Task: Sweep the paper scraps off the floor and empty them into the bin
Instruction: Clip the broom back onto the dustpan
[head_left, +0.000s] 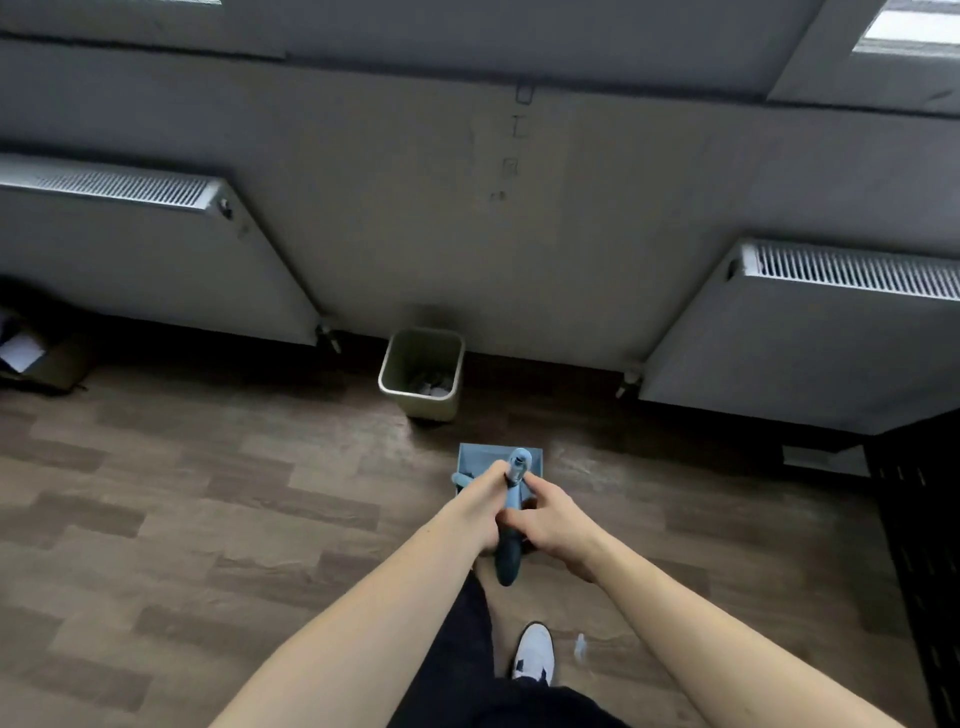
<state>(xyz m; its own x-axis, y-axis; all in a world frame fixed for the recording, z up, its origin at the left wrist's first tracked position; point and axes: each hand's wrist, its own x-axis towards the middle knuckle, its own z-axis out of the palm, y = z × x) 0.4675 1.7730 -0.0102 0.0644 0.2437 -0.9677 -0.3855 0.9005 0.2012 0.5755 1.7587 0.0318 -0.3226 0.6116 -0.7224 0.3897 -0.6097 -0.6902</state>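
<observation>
A blue dustpan (480, 456) stands on the wood floor just in front of me, its long handle rising toward the camera. My left hand (483, 501) grips the pale blue handle (517, 462) near its top. My right hand (550, 519) holds a dark blue broom handle (506, 564) right beside it, so both handles are pressed together. A beige bin (422, 375) stands against the wall beyond the dustpan, with crumpled paper at its bottom. One small white scrap (580, 647) lies on the floor near my white shoe.
Two white radiators (156, 244) (810, 332) hang on the wall left and right of the bin. A cardboard box with paper (31, 358) sits at the far left. A dark perforated panel (924, 571) runs along the right edge. My shoe (535, 654) is below the hands.
</observation>
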